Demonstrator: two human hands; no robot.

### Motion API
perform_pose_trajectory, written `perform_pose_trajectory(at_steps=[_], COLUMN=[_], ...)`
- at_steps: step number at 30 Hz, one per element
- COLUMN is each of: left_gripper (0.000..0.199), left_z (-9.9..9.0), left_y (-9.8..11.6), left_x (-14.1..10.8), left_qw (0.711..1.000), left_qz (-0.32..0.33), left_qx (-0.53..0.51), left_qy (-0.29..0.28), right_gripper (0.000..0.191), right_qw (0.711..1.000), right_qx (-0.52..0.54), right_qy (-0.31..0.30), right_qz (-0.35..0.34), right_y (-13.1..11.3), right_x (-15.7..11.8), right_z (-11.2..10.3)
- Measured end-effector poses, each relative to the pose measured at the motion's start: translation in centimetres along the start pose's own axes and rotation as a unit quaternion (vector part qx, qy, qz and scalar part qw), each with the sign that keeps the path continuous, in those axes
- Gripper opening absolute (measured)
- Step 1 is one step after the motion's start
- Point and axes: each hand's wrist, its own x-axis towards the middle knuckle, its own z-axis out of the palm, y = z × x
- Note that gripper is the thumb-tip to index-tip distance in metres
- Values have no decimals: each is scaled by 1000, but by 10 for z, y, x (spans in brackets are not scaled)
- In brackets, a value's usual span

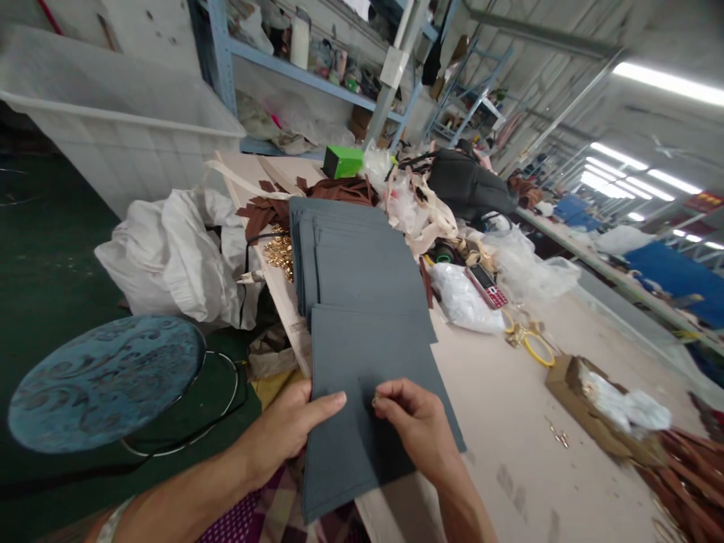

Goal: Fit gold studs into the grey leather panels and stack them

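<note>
My left hand grips the left edge of a dark grey sheet, its thumb lying on top and the other fingers hidden beneath. Over the same sheet, my right hand is closed in a pinch on a tiny metal piece, too small to make out fully. Beyond the held sheet, a stack of similar grey sheets lies on the table. A pile of gold-coloured metal pieces sits left of the stack.
On the table are a phone, yellow-handled scissors, a cardboard box, brown strips and a green box. A round blue stool and white sack stand at left.
</note>
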Motion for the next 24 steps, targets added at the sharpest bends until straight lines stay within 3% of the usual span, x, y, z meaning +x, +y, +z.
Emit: perform_pose_trajectory(at_steps=[3, 9, 19, 21, 24], left_gripper=[47, 48, 45, 45, 43], left_z=[4, 0, 0, 2, 4], left_y=[0, -8, -7, -5, 3], left_x=[11, 19, 15, 14, 15], left_qw=[999, 995, 996, 998, 994], left_qz=[-20, -16, -19, -3, 57], left_qx=[28, 45, 53, 40, 55], left_qy=[29, 84, 74, 44, -76], right_gripper=[13, 11, 15, 21, 33], right_qw=[996, 994, 994, 994, 991], right_qx=[77, 84, 70, 72, 96], right_qy=[29, 56, 77, 78, 98], right_qz=[-21, -32, -26, -24, -13], right_y=[5, 6, 6, 10, 21], right_x=[14, 22, 22, 22, 23], right_z=[8, 18, 20, 19, 16])
